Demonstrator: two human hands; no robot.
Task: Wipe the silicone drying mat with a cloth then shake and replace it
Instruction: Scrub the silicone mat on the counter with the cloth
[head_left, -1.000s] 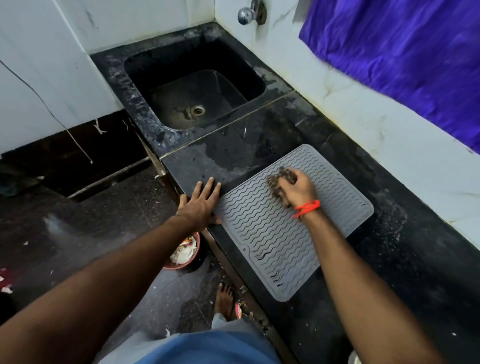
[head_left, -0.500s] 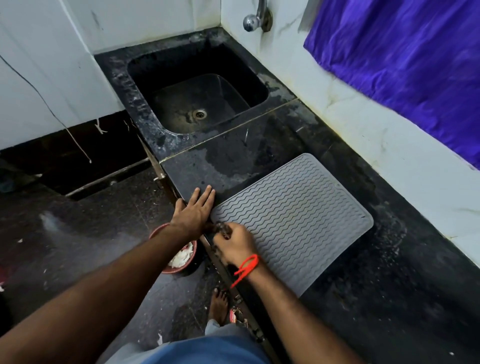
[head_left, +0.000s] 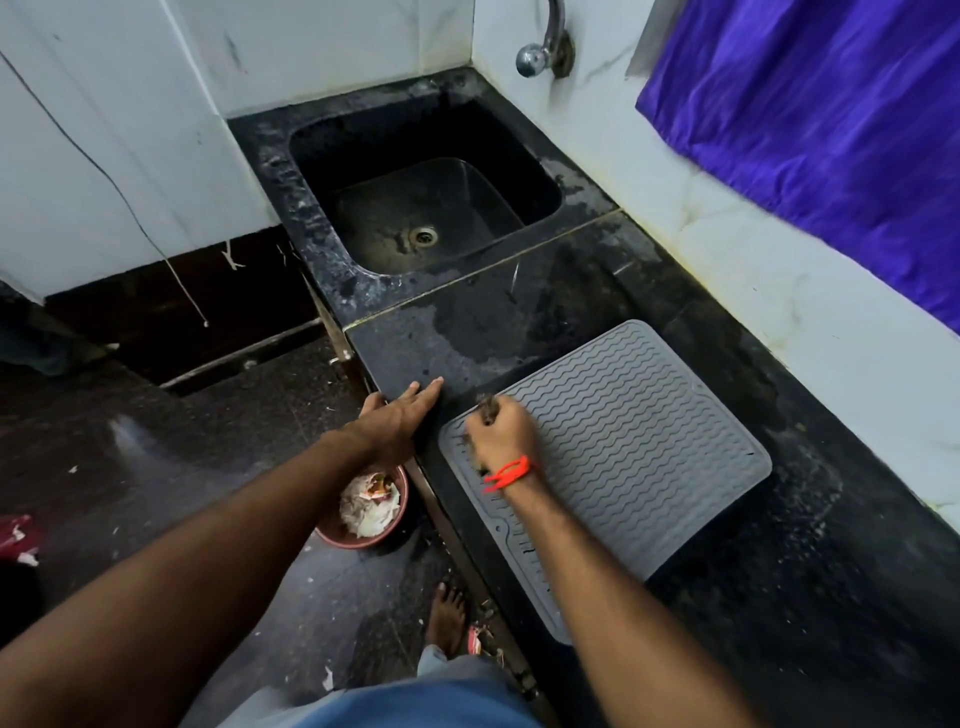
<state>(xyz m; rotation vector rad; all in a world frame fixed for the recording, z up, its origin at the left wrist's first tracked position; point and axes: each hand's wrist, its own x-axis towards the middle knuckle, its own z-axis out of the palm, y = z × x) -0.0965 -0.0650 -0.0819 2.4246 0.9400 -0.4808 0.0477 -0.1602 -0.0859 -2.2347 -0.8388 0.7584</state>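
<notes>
A grey silicone drying mat (head_left: 634, 447) with wavy ridges lies flat on the black stone counter (head_left: 779, 597). My right hand (head_left: 501, 434), with an orange thread at the wrist, grips a small dark cloth (head_left: 487, 402) and presses it on the mat's near-left corner. Most of the cloth is hidden in the fist. My left hand (head_left: 400, 413) lies flat with straight fingers on the counter's front edge, just left of the mat and apart from it.
A black sink (head_left: 426, 202) is set in the counter beyond the mat, with a tap (head_left: 540, 52) on the wall. A purple curtain (head_left: 810, 104) hangs at the right. On the floor below stands a red bowl (head_left: 366, 506) of scraps, beside my bare foot (head_left: 447, 618).
My right hand has swept the cloth from the mat's middle to its near-left corner and now sits slightly farther onto the mat. The left hand has stayed on the counter edge.
</notes>
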